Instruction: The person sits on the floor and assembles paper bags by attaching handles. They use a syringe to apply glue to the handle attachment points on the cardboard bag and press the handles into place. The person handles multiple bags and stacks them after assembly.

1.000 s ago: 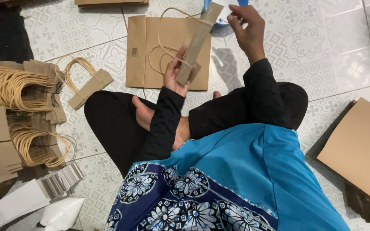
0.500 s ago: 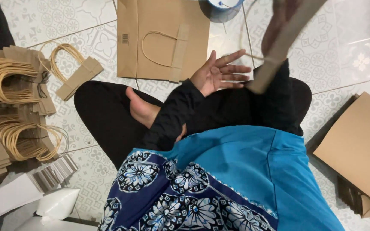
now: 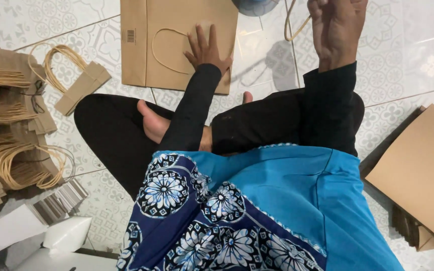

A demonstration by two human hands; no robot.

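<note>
A flat brown paper bag (image 3: 141,55) with a thin rope handle lies on the tiled floor in front of my crossed legs. My left hand (image 3: 204,50) rests flat on its right part, fingers spread, holding nothing. My right hand (image 3: 337,27) is raised at the top edge of the view, its fingertips cut off. A loop of a loose rope handle (image 3: 291,25) hangs from it beside the palm. The paper strip of that handle is out of sight.
Piles of paper strips with rope handles (image 3: 6,105) sit at the left, with one loose handle piece (image 3: 79,83) nearer the bag. More brown bags (image 3: 423,165) are stacked at the right. White packets (image 3: 11,231) lie bottom left; a blue round object (image 3: 254,5) lies beyond the bag.
My left hand has gone from hovering palm-up over my knee to lying flat on the bag. My right hand has risen towards the top edge with the handle, whose strip has left the view.
</note>
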